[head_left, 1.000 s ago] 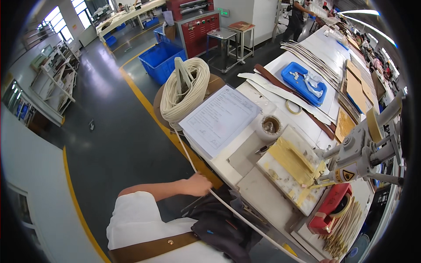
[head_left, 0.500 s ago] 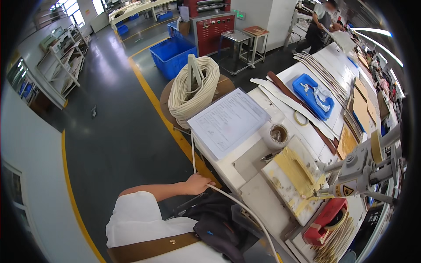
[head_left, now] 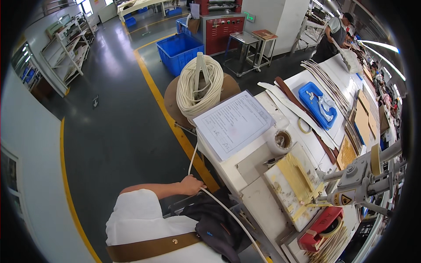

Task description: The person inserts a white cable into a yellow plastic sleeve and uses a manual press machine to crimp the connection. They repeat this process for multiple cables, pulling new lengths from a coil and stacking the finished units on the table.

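Observation:
My left hand (head_left: 191,185) is closed around a cream-white cord (head_left: 226,209) beside the near left edge of the worktable (head_left: 237,173). From that hand the cord rises toward a big coil (head_left: 199,83) of the same cord. The coil sits around an upright post on a round brown reel (head_left: 174,98), next to the table's far left corner. On the other side of the hand, the cord curves down past dark cloth (head_left: 215,228) over my lap and leaves at the lower edge. My right hand is out of the picture.
Printed sheets (head_left: 234,122), a tape roll (head_left: 280,141), a taped board (head_left: 291,186) and a red tape dispenser (head_left: 320,228) lie on the table. A grey machine (head_left: 355,175) stands at right. Beyond are a blue tray (head_left: 318,104), a blue bin (head_left: 180,52) and another person (head_left: 335,37).
The view has shifted slightly, so most of the table and the coil appear further right. The cord between my left hand and the coil bends a little more. My left hand keeps its grip.

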A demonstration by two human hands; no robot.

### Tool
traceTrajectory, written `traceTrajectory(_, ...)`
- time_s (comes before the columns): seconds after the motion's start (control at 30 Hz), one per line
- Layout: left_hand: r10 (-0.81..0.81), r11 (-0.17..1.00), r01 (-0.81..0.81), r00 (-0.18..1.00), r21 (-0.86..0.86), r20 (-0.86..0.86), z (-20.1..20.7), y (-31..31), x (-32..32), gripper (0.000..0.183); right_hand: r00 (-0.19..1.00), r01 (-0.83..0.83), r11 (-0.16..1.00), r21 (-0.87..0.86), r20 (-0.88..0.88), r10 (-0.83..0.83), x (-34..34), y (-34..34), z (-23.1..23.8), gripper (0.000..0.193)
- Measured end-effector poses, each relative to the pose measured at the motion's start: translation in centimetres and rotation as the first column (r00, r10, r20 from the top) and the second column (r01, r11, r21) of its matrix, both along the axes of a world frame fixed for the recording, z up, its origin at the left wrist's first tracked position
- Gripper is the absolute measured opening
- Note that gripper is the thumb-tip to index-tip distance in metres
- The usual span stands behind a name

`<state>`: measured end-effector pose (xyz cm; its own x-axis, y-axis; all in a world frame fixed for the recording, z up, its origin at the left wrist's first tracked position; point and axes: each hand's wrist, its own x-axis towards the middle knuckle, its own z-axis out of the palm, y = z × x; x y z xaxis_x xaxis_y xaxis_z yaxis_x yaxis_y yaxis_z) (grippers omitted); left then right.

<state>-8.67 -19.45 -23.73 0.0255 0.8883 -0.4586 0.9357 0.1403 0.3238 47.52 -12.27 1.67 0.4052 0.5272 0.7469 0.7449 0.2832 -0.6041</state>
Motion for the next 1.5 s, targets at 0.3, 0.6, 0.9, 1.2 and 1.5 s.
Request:
traceTrajectory(0.3, 0.101, 0.995, -0.099, 0.992, 0.025, -0.080, -1.0, -0.6, -2.6, 0.027, -0.014, -0.720, 0.460, 0.519, -0.674, 0.739, -0.8, -1.6, -0.4, 0.015)
traceTrajectory(0.6, 0.519, 0.736, -0.669, 0.655, 0.102, 0.549, 2.5, 0.5, -7.4, 0.027, -0.071, -0.609, 0.559, 0.562, -0.740, 0.668, -2.1, -3.0, 3.1, 0.026)
traceTrajectory(0.9, -0.170, 0.941, 0.187, 0.982, 0.281, -0.084, 15.2, 4.6, -0.5, 0.050, -0.431, -0.670, 0.343, 0.658, -0.722, 0.542, -8.0, -0.7, 0.0, 0.027)
traceTrajectory(1.2, -0.009, 0.903, 0.428, 0.085, -0.029, 0.996, 24.2, 5.8, 13.2, 0.067, -0.323, -0.844, 0.260, 0.469, -0.832, 0.452, -16.1, 2.3, -0.6, 0.014)
traceTrajectory(1.5, -0.287, 0.890, -0.005, 0.770, 0.455, 0.570, 25.2, 10.3, 10.0, 0.022, 0.251, -0.897, 0.434, -0.081, -0.902, 0.351, -14.0, 3.0, -2.9, 0.016)
